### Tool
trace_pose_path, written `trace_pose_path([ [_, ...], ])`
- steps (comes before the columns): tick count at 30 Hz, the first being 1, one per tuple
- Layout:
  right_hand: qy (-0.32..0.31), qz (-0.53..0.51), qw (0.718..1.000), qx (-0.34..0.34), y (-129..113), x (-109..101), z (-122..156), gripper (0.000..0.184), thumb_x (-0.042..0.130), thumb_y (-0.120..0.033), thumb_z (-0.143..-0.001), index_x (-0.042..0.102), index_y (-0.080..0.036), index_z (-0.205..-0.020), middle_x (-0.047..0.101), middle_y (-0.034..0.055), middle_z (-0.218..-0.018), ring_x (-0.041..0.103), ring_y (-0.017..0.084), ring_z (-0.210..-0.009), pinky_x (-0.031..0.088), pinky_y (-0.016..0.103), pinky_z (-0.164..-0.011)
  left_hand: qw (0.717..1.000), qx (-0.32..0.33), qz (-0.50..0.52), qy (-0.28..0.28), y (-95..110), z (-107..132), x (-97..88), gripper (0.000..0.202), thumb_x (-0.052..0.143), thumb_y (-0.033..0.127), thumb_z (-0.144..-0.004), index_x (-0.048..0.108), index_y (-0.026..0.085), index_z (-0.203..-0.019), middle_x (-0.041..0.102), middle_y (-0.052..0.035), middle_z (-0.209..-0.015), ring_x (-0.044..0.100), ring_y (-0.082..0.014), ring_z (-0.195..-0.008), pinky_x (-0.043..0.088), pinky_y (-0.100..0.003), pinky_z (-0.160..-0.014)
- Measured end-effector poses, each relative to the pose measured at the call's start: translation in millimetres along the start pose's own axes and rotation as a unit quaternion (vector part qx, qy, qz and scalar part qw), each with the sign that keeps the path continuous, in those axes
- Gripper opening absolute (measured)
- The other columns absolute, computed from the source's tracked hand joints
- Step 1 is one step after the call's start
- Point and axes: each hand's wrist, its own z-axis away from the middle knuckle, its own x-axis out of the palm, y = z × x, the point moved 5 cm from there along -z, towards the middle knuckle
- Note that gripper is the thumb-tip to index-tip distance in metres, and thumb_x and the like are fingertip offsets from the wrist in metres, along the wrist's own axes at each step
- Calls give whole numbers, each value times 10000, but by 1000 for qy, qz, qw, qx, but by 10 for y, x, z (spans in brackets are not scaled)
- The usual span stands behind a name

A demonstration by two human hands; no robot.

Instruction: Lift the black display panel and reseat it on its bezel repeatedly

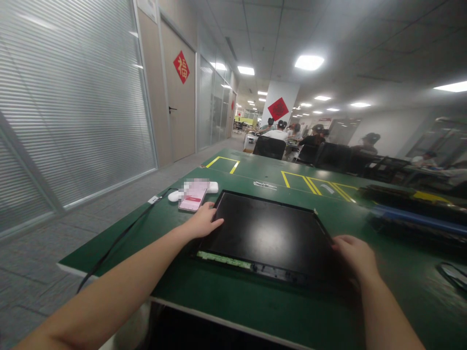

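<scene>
A black LCD screen panel (270, 228) lies face up over the table, with a strip of green circuit board (224, 259) along its near edge. Whether it rests flat or is slightly raised I cannot tell. My left hand (203, 221) grips the panel's left edge, its thumb on the front face and its fingers along the frame. On the opposite side my right hand (354, 253) is closed on the right edge, its fingertips partly hidden. Just beyond my left hand a phone (191, 198) with a pinkish screen leans on a white stand (212, 187).
The green table (182, 287) carries yellow tape outlines (297, 176) and a small packet of tools (265, 185). A black cable (120, 238) crosses its left edge. Dark panels (412, 218) are stacked at right, above a blurred black object (454, 274). People sit at desks behind.
</scene>
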Motion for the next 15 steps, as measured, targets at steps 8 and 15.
trace_pose_path([
  [8,-4,5,1000,15,-46,-20,30,289,528,-395,-693,727,-226,-816,741,66,-794,649,261,-802,434,335,-634,1000,-2,21,-14,-18,4,-4,532,537,492,-826,654,83,-1146,456,-230,-1400,439,-369,-1316,351,-441,-1105],
  [15,16,24,999,-15,-82,-16,34,298,523,-382,-686,741,-231,-823,742,63,-800,648,254,-781,441,332,-624,996,62,28,-65,77,83,-104,710,634,548,-763,559,135,-1336,427,-205,-1444,410,-369,-1331,326,-472,-1110],
])
